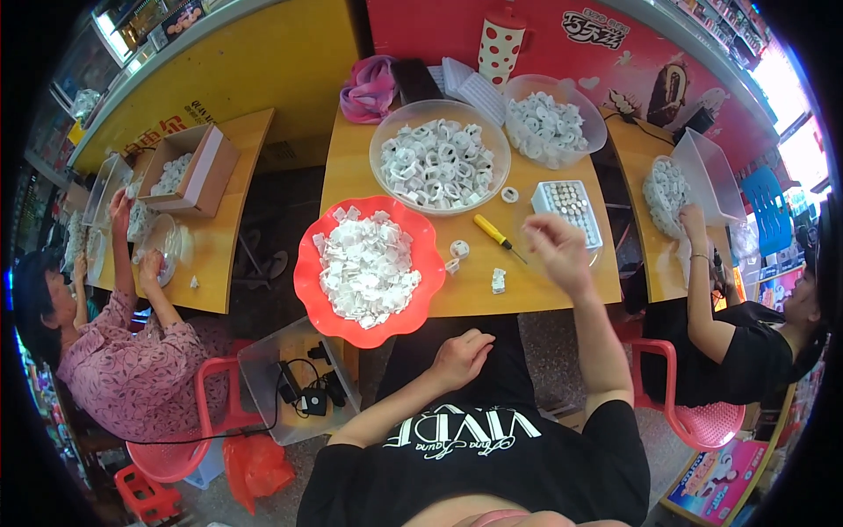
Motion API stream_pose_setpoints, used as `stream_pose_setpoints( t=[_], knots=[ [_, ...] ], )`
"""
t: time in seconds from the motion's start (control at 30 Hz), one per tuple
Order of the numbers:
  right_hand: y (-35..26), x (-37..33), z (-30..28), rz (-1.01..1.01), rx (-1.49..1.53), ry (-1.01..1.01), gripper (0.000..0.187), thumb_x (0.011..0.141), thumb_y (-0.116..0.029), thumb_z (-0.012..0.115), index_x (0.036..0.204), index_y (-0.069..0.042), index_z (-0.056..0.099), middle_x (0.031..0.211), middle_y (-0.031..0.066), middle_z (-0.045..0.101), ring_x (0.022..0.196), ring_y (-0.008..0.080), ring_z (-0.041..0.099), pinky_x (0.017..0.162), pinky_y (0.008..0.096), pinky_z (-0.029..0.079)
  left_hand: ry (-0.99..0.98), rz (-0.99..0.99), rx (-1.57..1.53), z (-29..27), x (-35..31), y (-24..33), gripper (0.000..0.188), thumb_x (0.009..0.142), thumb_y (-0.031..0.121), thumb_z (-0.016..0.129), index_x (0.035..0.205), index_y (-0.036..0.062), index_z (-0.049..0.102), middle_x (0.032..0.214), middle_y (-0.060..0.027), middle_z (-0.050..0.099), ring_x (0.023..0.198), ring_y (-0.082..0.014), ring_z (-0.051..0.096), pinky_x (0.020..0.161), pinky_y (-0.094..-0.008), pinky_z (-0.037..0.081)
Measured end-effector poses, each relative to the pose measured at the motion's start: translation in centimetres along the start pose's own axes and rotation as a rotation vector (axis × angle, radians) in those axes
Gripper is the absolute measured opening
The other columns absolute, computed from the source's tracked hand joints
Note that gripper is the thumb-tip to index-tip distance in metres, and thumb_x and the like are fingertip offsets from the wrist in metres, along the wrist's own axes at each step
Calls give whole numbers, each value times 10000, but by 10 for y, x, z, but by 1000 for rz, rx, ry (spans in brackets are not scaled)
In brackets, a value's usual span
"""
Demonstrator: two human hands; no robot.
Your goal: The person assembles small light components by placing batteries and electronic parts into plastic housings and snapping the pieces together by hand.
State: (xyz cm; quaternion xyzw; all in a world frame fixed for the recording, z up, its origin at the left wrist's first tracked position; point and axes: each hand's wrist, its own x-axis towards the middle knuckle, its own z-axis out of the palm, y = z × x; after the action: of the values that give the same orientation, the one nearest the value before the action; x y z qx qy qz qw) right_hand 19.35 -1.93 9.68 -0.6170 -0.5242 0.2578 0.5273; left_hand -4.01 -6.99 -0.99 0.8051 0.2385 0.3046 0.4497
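Over my lap, just off the table's front edge, my left hand is closed with its fingers curled; whatever it may hold is hidden. My right hand is raised over the table, fingers bent together and slightly blurred, and I cannot make out anything in them. Beside it is a white tray with rows of small round silvery pieces. A yellow-handled screwdriver lies left of that hand. Small white plastic parts lie near the front edge, and round white parts lie near the red bowl.
A scalloped red bowl of flat white pieces overhangs the table's front left. Behind stand clear bowls of white ring-shaped parts and a polka-dot tumbler. People work at side tables, left and right. A clear bin with adapters sits below.
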Motion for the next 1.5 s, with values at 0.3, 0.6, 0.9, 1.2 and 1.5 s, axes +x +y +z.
stream_pose_setpoints(
  t=[0.3, 0.6, 0.9, 1.2, 1.5],
  knots=[
    [9, -76, 40, -165, -422, -69, 154, 741, -48, 713, 868, -22, 628, 832, 111, 592, 718, 267, 601, 617, 341, 478, 31, 67, 42, 2, 1, -2, 155, 818, 16, 655, 970, 12, 625, 790, -139, 584, 665, -313, 611, 569, -376, 485],
    [21, -69, 57, -347, -775, 44, 133, 719, -50, 683, 821, -30, 601, 858, 126, 552, 807, 321, 558, 659, 397, 462, 26, 59, 82, 4, -3, 0, 153, 839, 44, 631, 989, 20, 613, 820, -143, 579, 700, -344, 611, 586, -406, 494],
    [1, -12, 87, -628, -633, 45, 75, 745, -28, 625, 809, -37, 586, 898, 150, 559, 894, 350, 560, 827, 436, 461, 71, 85, 104, 11, -7, 1, 175, 816, 20, 653, 989, 19, 626, 801, -139, 583, 669, -321, 610, 571, -379, 489],
    [11, -55, 59, 263, 600, -60, 199, 933, -115, 584, 1106, -17, 602, 934, 67, 651, 770, 120, 638, 617, 228, 482, 56, 76, 10, 7, -11, -8, 216, 849, -7, 618, 1064, -4, 617, 821, -119, 602, 664, -241, 619, 595, -311, 495],
    [-13, -118, 34, 566, 1222, -141, 184, 956, -131, 541, 1118, -43, 537, 989, 89, 644, 832, 173, 632, 689, 279, 511, 351, -4, -593, -18, 21, 64, 410, 906, 37, 595, 1301, -24, 500, 1172, -143, 576, 973, -164, 585, 847, -266, 473]
  ],
)
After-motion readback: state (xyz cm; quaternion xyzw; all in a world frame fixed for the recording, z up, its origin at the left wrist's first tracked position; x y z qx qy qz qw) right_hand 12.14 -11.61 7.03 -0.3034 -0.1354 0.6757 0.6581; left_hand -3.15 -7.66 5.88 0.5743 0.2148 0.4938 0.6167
